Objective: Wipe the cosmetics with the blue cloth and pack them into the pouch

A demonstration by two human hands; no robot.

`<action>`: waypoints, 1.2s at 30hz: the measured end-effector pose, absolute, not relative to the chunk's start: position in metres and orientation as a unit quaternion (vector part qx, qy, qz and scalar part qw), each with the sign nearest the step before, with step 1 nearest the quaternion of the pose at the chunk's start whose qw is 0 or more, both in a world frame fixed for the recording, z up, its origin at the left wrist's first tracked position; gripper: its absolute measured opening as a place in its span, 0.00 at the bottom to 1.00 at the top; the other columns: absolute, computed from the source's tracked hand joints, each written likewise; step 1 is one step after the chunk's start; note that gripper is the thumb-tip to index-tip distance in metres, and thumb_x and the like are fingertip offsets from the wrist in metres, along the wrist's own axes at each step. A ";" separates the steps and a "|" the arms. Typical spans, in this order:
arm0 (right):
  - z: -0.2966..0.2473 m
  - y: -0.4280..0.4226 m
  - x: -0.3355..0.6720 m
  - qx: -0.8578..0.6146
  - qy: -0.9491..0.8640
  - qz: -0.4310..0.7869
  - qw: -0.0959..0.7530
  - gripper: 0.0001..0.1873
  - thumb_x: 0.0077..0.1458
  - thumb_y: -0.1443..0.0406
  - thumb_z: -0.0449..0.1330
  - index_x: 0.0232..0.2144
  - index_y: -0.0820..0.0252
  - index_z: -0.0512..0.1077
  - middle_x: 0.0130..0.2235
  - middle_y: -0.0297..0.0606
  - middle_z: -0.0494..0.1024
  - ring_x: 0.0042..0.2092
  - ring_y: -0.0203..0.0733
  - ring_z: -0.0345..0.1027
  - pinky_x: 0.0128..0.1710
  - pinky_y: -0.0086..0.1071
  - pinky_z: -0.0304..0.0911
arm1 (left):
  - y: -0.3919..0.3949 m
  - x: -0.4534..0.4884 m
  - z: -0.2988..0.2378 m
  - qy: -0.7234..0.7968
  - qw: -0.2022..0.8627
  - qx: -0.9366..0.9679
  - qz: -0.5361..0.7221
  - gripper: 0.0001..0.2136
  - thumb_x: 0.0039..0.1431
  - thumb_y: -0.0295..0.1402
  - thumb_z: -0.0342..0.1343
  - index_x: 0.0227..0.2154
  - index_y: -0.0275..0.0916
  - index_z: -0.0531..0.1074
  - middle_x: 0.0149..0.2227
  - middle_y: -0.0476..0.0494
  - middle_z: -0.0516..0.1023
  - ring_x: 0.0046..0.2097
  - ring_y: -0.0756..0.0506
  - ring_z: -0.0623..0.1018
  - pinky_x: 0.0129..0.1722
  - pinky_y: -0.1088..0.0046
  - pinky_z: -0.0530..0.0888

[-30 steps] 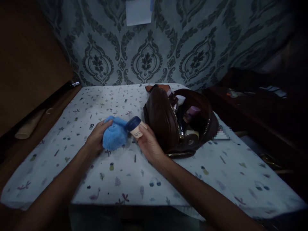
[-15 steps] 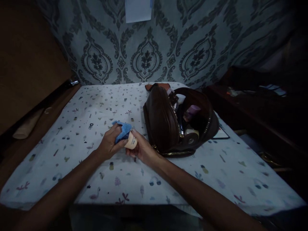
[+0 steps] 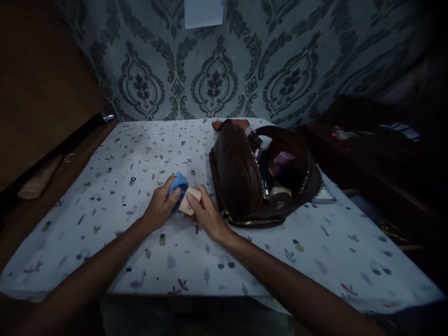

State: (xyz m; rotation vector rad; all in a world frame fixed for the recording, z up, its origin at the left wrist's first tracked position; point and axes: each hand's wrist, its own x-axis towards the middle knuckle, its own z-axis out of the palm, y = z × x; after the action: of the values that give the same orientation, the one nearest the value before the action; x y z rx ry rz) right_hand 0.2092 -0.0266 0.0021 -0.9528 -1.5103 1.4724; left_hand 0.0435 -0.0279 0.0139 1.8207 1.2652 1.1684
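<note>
Over the table, a small cream container with a dark blue end is held between my two hands. My left hand is closed around a blue cloth, pressing it to the dark blue end with the thumb on top. The cream part is gripped by my right hand, thumb on its upper face and the other fingers mostly hidden beneath. To the right of that hand stands an unzipped dark brown bag. Inside it lie a pink-capped item, a white item and a round item.
A white patterned cloth covers the table. Behind the bag lies an orange-brown item. Brown wooden furniture borders the left side, with a pale roll beside it. A patterned wall closes the back.
The container has turned in my hands, so its cream side shows more broadly. My right thumb now lies across it. The blue cloth looks more bunched in my left hand.
</note>
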 end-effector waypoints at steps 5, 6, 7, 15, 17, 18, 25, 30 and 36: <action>0.003 -0.029 0.216 -0.381 -0.707 0.416 0.426 0.21 0.62 0.53 0.58 0.50 0.58 0.61 0.40 0.38 0.74 0.40 0.43 0.70 0.41 0.37 0.66 | -0.025 0.045 0.013 0.476 0.353 0.657 0.466 0.18 0.67 0.51 0.48 0.34 0.40 0.66 0.32 0.50 0.67 0.35 0.47 0.69 0.38 0.70 0.68; 0.002 -0.028 0.216 -0.380 -0.718 0.393 0.432 0.22 0.62 0.54 0.59 0.52 0.58 0.60 0.44 0.40 0.74 0.43 0.45 0.71 0.43 0.38 0.67 | -0.024 0.045 0.012 0.475 0.367 0.648 0.468 0.18 0.66 0.51 0.48 0.35 0.40 0.67 0.33 0.50 0.68 0.36 0.46 0.69 0.40 0.70 0.69; 0.001 -0.027 0.217 -0.377 -0.727 0.369 0.440 0.24 0.61 0.54 0.60 0.53 0.58 0.60 0.47 0.43 0.74 0.45 0.47 0.71 0.46 0.39 0.67 | -0.023 0.046 0.012 0.475 0.381 0.639 0.469 0.18 0.66 0.51 0.49 0.35 0.40 0.68 0.33 0.49 0.69 0.37 0.46 0.70 0.41 0.70 0.69; -0.003 -0.022 0.218 -0.331 -0.751 0.289 0.493 0.25 0.58 0.60 0.64 0.55 0.55 0.61 0.54 0.46 0.71 0.56 0.51 0.67 0.57 0.45 0.64 | -0.017 0.042 0.008 0.447 0.461 0.598 0.479 0.18 0.63 0.51 0.54 0.41 0.39 0.71 0.39 0.47 0.73 0.42 0.46 0.73 0.46 0.71 0.70; 0.000 -0.024 0.218 -0.335 -0.726 0.349 0.488 0.24 0.59 0.59 0.63 0.54 0.54 0.61 0.51 0.43 0.72 0.51 0.49 0.69 0.53 0.43 0.67 | -0.016 0.038 0.011 0.449 0.443 0.617 0.470 0.19 0.62 0.51 0.55 0.41 0.39 0.71 0.37 0.48 0.73 0.40 0.46 0.72 0.43 0.72 0.70; 0.002 -0.024 0.218 -0.338 -0.709 0.385 0.485 0.22 0.60 0.58 0.62 0.53 0.54 0.62 0.49 0.42 0.72 0.49 0.47 0.70 0.50 0.42 0.68 | -0.016 0.036 0.012 0.453 0.428 0.629 0.463 0.19 0.62 0.52 0.55 0.40 0.39 0.71 0.36 0.49 0.72 0.39 0.46 0.72 0.41 0.72 0.70; 0.003 -0.016 0.213 -0.358 -0.562 0.579 0.469 0.40 0.41 0.55 0.74 0.54 0.54 0.63 0.52 0.42 0.70 0.52 0.47 0.69 0.51 0.40 0.69 | -0.019 0.030 0.017 0.453 0.349 0.702 0.425 0.18 0.65 0.50 0.53 0.44 0.38 0.70 0.35 0.49 0.73 0.38 0.46 0.73 0.39 0.71 0.70; 0.006 -0.015 0.212 -0.332 -0.530 0.659 0.417 0.34 0.41 0.58 0.74 0.50 0.56 0.68 0.46 0.38 0.75 0.48 0.45 0.72 0.50 0.39 0.69 | -0.022 0.034 0.022 0.441 0.231 0.759 0.419 0.13 0.68 0.44 0.52 0.36 0.38 0.70 0.31 0.49 0.71 0.33 0.48 0.71 0.34 0.72 0.68; 0.000 -0.014 0.209 -0.351 -0.549 0.613 0.447 0.27 0.40 0.62 0.71 0.44 0.56 0.68 0.40 0.34 0.75 0.42 0.41 0.71 0.45 0.36 0.69 | -0.025 0.039 0.017 0.371 -0.003 0.818 0.440 0.08 0.68 0.36 0.54 0.41 0.39 0.74 0.43 0.38 0.76 0.44 0.43 0.76 0.41 0.66 0.74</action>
State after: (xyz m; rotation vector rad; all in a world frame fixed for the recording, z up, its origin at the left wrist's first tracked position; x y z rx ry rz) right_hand 0.2092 -0.0141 0.0000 -0.8680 -1.3590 1.5172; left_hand 0.0387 -0.0246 0.0170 2.5742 1.1681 1.3860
